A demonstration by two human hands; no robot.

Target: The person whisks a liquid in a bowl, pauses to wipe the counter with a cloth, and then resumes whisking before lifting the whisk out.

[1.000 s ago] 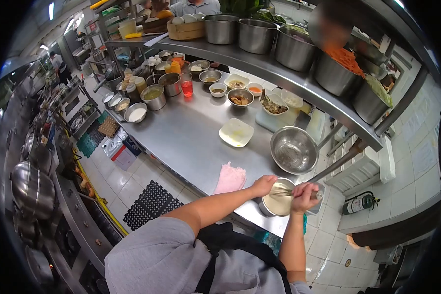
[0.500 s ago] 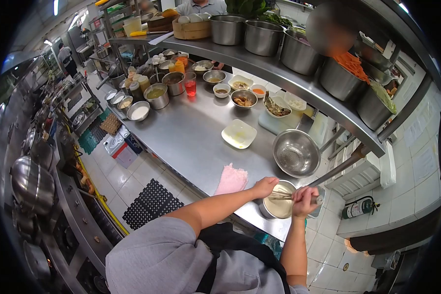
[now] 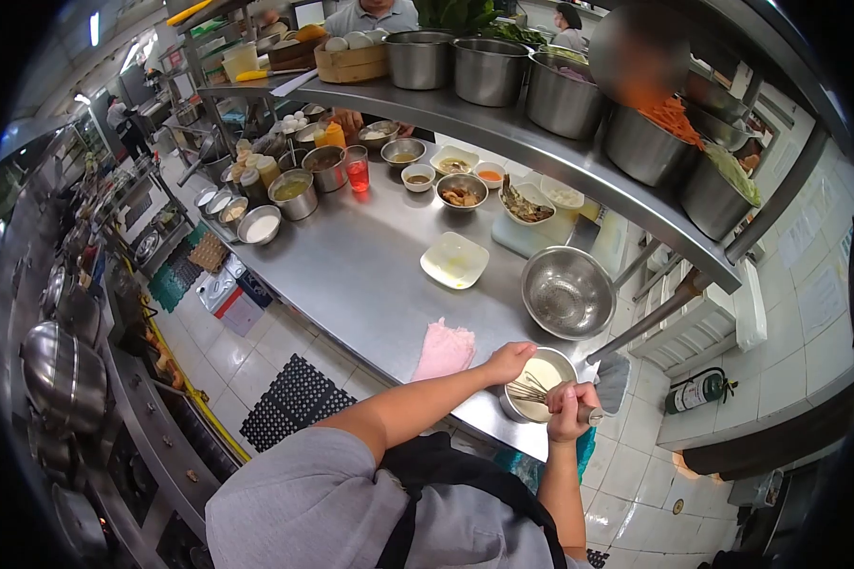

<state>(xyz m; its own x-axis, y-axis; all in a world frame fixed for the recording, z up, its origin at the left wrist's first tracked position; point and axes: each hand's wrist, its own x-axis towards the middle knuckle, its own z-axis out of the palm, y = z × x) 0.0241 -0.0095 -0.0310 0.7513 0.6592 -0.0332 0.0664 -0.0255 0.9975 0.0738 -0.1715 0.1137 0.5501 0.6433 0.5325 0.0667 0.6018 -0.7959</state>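
Note:
At the near right end of the steel table stands a metal pot of pale, creamy liquid. My left hand is closed on the left part of its rim. My right hand wraps round the handle of a wire whisk, whose wires dip into the liquid. Left of the pot lies a pink cloth, and just beyond the pot is a wide steel bowl with only a wet-looking bottom.
A white dish sits mid-table. Farther back are small bowls of food, a red drink and bottles. An overhead shelf carries large pots and a bamboo basket. People stand behind it.
My right hand and the whisk have moved slightly left and toward me, and the whisk is tilted differently. The whole view has shifted a little. My left hand stays at the pot's rim.

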